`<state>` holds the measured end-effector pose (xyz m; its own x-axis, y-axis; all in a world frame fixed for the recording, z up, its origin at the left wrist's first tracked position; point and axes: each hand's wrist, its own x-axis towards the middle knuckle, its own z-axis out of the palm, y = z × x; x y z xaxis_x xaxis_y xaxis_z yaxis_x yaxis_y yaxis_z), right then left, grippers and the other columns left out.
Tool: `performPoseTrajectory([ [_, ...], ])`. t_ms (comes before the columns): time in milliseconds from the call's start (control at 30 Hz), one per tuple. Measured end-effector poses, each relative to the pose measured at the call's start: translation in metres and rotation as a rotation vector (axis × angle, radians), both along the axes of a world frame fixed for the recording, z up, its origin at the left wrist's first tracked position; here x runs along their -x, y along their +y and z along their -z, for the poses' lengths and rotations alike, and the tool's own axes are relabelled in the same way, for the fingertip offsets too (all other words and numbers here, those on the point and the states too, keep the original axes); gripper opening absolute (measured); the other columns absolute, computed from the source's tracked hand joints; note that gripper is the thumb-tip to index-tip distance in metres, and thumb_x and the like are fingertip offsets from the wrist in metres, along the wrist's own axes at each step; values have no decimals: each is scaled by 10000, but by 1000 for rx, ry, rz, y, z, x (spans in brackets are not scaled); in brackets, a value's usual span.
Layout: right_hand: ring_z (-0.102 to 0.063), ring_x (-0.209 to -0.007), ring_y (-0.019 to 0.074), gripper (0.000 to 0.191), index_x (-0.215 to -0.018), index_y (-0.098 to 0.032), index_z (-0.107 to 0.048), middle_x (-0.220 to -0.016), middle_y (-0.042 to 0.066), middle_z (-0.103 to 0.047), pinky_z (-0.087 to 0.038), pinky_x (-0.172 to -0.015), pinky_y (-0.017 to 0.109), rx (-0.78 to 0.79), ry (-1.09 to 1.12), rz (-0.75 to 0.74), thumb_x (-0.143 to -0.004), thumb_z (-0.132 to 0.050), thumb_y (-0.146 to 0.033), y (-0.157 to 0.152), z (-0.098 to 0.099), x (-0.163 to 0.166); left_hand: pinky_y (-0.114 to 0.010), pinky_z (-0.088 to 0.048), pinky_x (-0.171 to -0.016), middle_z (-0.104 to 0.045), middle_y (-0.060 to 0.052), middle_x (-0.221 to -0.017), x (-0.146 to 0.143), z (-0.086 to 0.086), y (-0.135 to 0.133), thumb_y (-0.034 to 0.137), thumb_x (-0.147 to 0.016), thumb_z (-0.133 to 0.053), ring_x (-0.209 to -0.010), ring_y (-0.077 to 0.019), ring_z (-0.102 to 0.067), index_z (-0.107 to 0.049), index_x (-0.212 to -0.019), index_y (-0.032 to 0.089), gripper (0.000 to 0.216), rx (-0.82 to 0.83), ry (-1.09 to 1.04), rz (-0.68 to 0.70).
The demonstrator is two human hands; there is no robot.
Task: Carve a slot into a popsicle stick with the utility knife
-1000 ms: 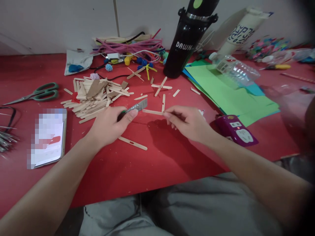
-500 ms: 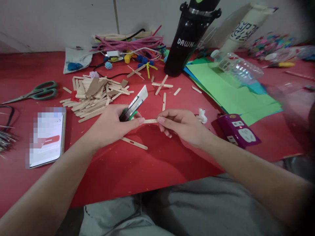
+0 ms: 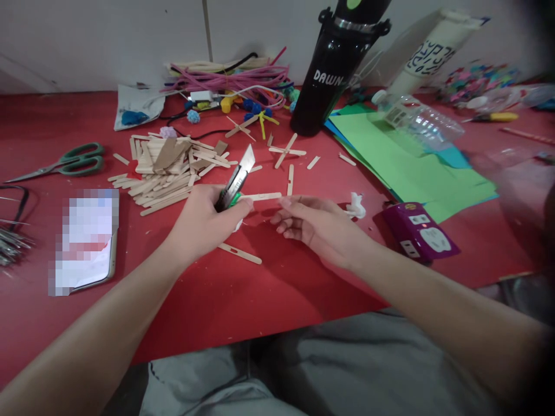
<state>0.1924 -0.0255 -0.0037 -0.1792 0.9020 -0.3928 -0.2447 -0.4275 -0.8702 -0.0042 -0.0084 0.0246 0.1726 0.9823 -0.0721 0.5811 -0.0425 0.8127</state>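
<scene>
My left hand (image 3: 206,222) is closed around a utility knife (image 3: 236,176), its blade pointing up and to the right. The same hand pinches a wooden craft stick (image 3: 265,197) between thumb and finger, and the stick juts out to the right. Faint marks show on that stick. Beside its free end is my right hand (image 3: 318,228), fingers loosely apart, with nothing visible in them; whether the thumb tip touches the stick I cannot tell. Below my left hand lies a craft stick with a slot (image 3: 240,253). Another slotted stick (image 3: 290,180) lies beyond the held one.
A pile of craft sticks (image 3: 160,179), green-handled scissors (image 3: 82,159) and a phone (image 3: 89,242) are on the left. Crossed sticks (image 3: 286,151) and a black bottle (image 3: 332,75) stand farther back. Green paper (image 3: 403,156) and a purple power socket (image 3: 418,231) are on the right.
The right hand has loosened from the craft stick, its fingers spreading. The stick now tilts slightly upward in the left hand, with more of its length showing.
</scene>
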Motion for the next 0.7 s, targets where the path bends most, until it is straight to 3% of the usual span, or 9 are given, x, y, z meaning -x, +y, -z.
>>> performPoseTrajectory([
  [67, -594, -577, 100, 261, -749, -172, -623, -691, 24, -671, -493, -553, 228, -34, -74, -22, -786, -740, -402, -5, -2, 2, -231, -271, -421, -387, 40, -449, -1, 1, 0, 389, -759, -574, -437, -74, -358, -412, -503, 185, 365, -25, 6, -13],
  [200, -584, -579, 106, 212, -801, -195, -660, -690, -6, -650, -495, -570, 251, -306, -234, -186, -813, -707, -402, -18, -14, 9, -235, -229, -435, -289, 48, -478, -4, 1, -5, 355, -756, -547, -467, -67, -282, -339, -514, 190, 359, -71, 46, 43],
  [333, -551, -552, 92, 187, -875, -212, -681, -787, 0, -680, -463, -516, 247, -404, -326, -123, -793, -725, -375, -25, -20, 17, -234, -207, -443, -277, 43, -518, -9, 3, -10, 308, -736, -521, -503, -68, -267, -329, -533, 187, 304, -85, 77, 122],
  [533, -613, -683, 138, 194, -799, -207, -683, -758, 3, -684, -484, -615, 270, -432, -361, -79, -740, -770, -370, -25, -13, 20, -226, -271, -435, -415, 38, -512, -13, 7, -14, 233, -649, -511, -477, -90, -409, -413, -571, 190, 133, 4, 128, 222],
  [700, -623, -725, 170, 236, -775, -194, -708, -785, 29, -705, -484, -652, 304, -360, -394, -60, -746, -752, -424, -27, -10, 21, -245, -265, -461, -492, 12, -522, -17, 6, -15, 236, -677, -496, -497, -112, -430, -452, -581, 194, 114, -61, 263, 236],
])
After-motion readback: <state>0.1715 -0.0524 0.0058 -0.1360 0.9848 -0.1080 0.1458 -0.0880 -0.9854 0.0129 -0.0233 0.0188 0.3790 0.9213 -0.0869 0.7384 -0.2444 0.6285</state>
